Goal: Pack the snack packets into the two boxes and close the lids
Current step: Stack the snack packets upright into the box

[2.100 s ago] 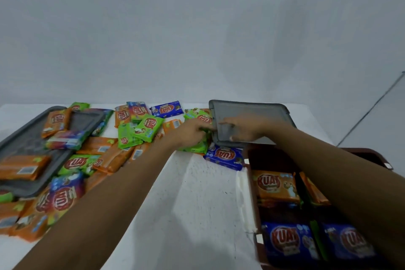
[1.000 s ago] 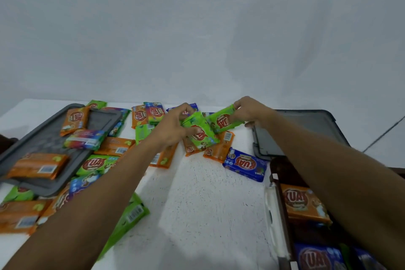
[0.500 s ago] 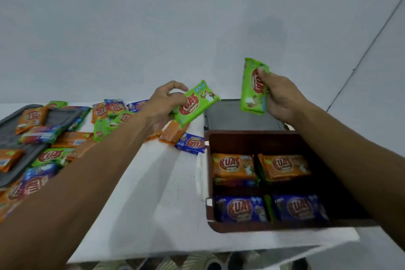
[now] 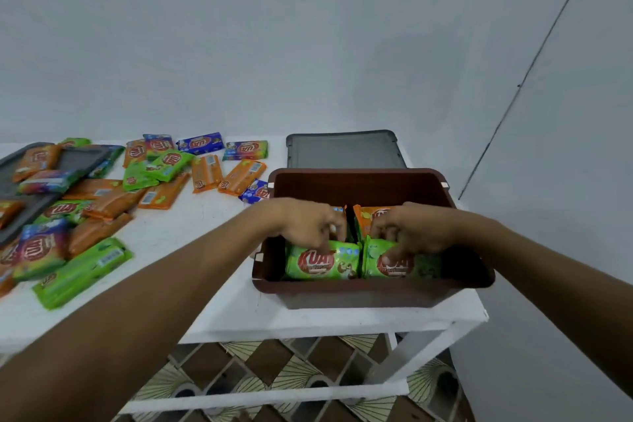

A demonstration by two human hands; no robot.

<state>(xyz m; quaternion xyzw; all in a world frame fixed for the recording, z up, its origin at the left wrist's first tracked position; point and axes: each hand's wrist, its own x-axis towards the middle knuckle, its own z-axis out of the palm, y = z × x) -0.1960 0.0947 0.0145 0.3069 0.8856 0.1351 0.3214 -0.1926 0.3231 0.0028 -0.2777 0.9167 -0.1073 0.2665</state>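
A brown box (image 4: 356, 291) stands open at the table's right front corner. Both my hands are inside it. My left hand (image 4: 310, 223) grips the top edge of a green snack packet (image 4: 322, 260) lying in the near left of the box. My right hand (image 4: 411, 229) holds a second green packet (image 4: 394, 262) beside it on the right. Orange packets (image 4: 368, 216) show behind them in the box's far half. The box's grey lid (image 4: 344, 149) lies flat behind it.
Loose orange, green and blue packets (image 4: 205, 171) are scattered over the white table (image 4: 212, 298) to the left. A second grey lid (image 4: 51, 178) at the far left carries several packets. A long green packet (image 4: 82, 271) lies near the front edge. The wall is close behind.
Both hands came down from above the table into the brown box, each carrying a green packet. The two packets now lie in the near half, over the blue ones.
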